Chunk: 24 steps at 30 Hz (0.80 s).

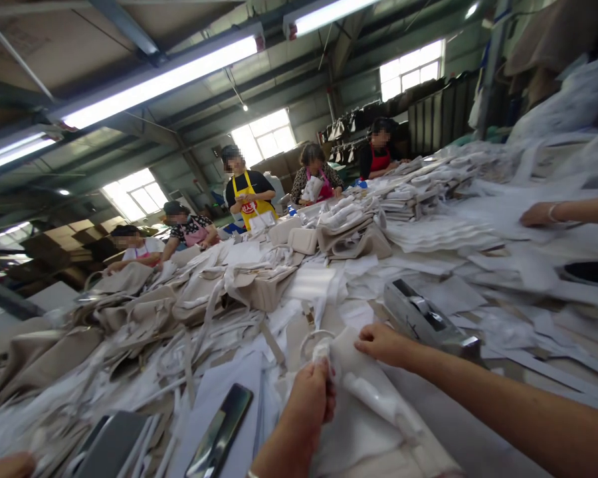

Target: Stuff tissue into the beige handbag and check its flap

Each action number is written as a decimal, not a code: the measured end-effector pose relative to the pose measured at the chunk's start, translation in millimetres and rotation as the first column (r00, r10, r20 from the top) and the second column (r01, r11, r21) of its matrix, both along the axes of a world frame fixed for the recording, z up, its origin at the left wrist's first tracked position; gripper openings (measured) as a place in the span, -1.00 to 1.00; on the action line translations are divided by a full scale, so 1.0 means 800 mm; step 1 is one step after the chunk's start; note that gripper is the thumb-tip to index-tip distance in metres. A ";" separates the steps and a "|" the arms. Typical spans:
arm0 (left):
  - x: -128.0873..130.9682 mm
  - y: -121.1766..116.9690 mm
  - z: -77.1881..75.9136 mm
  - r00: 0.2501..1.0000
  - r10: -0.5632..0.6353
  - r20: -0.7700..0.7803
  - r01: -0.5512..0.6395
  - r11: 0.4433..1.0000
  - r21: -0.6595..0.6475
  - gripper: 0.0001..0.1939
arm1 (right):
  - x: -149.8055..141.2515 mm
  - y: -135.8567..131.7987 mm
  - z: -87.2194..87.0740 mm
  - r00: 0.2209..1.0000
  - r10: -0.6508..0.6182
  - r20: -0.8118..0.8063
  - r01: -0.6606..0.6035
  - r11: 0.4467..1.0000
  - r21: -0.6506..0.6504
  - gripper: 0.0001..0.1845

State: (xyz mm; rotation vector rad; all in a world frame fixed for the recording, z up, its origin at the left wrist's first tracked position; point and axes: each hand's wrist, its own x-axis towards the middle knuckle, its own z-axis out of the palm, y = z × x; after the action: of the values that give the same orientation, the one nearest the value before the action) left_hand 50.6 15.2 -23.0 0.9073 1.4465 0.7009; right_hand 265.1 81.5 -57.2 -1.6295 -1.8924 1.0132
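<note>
My left hand (311,392) is closed around a white-wrapped strap end (321,349) beside a pale ring at the bottom centre. Just right of it, my right hand (381,345) has its fingers curled in a pinch at the upper edge of a beige bag (351,362). The bag lies under both hands, and a white-wrapped handle (376,398) runs across it. A grey tape dispenser (428,318) stands beyond my right forearm. To the left of my left wrist, a dark phone (220,431) rests on white sheets (192,415).
Beige bags (259,285) and white wrapping sheets (458,229) cover the long table. Another person's hand (538,214) reaches in from the right. A partial hand (10,465) shows at the lower left. Several people in aprons, one yellow (249,196), work along the far side.
</note>
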 end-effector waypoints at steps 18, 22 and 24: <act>-0.005 -0.002 0.015 0.995 -0.031 0.097 0.034 0.999 -0.028 -0.41 | 0.037 -0.078 0.023 0.983 -0.124 0.139 0.112 0.990 0.091 -0.61; -0.009 -0.001 0.018 0.983 0.036 0.179 -0.020 0.995 -0.093 -0.38 | 0.046 -0.147 -0.015 0.960 -0.157 -0.234 0.069 0.936 -0.344 -0.47; -0.008 0.001 0.017 0.989 0.017 0.144 -0.005 0.996 -0.084 -0.37 | 0.042 -0.185 -0.029 0.867 -0.173 -0.467 -0.022 0.924 -0.382 -0.44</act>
State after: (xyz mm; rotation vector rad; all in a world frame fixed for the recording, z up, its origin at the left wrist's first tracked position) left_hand 44.4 15.8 -9.1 0.7690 1.3428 0.6948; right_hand 299.1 -66.3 -80.4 -1.4290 -1.3329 1.6559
